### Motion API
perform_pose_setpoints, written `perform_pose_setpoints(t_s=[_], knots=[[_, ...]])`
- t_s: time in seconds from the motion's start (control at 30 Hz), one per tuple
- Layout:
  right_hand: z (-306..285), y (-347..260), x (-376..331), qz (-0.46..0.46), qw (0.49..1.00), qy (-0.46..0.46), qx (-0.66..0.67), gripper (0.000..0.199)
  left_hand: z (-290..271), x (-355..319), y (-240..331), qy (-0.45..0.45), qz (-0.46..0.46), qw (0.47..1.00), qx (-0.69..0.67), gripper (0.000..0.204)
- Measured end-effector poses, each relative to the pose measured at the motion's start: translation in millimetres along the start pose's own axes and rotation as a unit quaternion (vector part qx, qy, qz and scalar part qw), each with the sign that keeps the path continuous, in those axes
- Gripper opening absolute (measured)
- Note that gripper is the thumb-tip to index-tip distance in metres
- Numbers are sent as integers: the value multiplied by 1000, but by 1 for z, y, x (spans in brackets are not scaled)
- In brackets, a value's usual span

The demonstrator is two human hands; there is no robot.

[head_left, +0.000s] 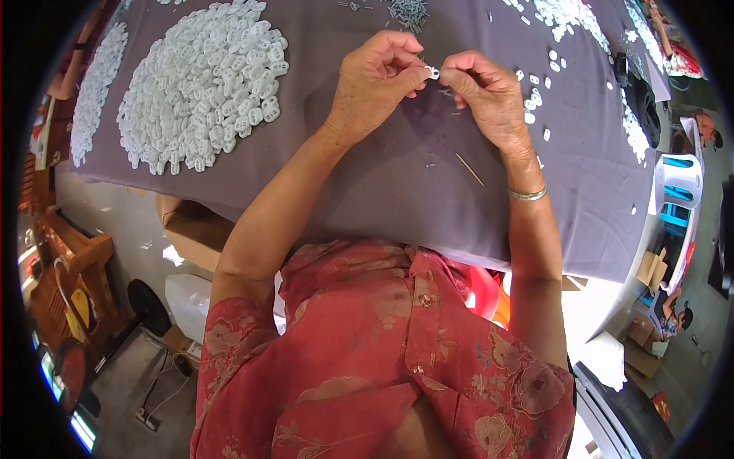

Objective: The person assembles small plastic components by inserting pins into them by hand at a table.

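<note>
Above the far part of the table, my left hand (375,84) pinches a small white plastic piece (433,73) between thumb and forefinger. Close against it on the right is my right hand (487,93), its thumb and fingers pressed together. Whatever lies in that right pinch is too small and covered to make out. A large heap of finished-looking white oval pieces with holes (202,88) spreads to the left of my left hand. Several loose white parts (531,101) lie just right of my right hand. Beyond my hands is a small pile of grey pins (407,12).
A dark grey cloth covers the table (397,199). A thin wooden stick (469,169) lies near my right wrist. More white parts (569,14) are heaped at the far right. Cardboard box (191,229) stands under the left edge; other people sit around the table's far sides.
</note>
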State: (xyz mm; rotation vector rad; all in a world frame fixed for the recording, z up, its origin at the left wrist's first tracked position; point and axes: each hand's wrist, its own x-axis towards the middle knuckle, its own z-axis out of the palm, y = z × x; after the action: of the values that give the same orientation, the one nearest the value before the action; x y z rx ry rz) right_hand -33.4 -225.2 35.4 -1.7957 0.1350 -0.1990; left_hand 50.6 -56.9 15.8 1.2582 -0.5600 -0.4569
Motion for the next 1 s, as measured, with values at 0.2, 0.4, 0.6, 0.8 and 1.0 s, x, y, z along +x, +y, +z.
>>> perform_pose_setpoints(t_s=[0.2,0.4,0.6,0.8,1.0], knots=[[-33,-10,-3,-23,989,-97,-106,7,1,0,6,14,-8,1000,-1,25],[-24,-15,-14,-46,967,-144,-207,8,3,-2,9,12,-17,1000,14,25],[-23,-15,-14,-114,914,-156,-356,10,0,-3,7,9,-14,1000,-4,26],[-18,-19,-10,-13,996,-18,-88,3,4,-2,6,5,-16,1000,-22,26],[-9,-14,7,-3,999,19,41,11,6,-3,4,-9,-20,1000,-14,31]])
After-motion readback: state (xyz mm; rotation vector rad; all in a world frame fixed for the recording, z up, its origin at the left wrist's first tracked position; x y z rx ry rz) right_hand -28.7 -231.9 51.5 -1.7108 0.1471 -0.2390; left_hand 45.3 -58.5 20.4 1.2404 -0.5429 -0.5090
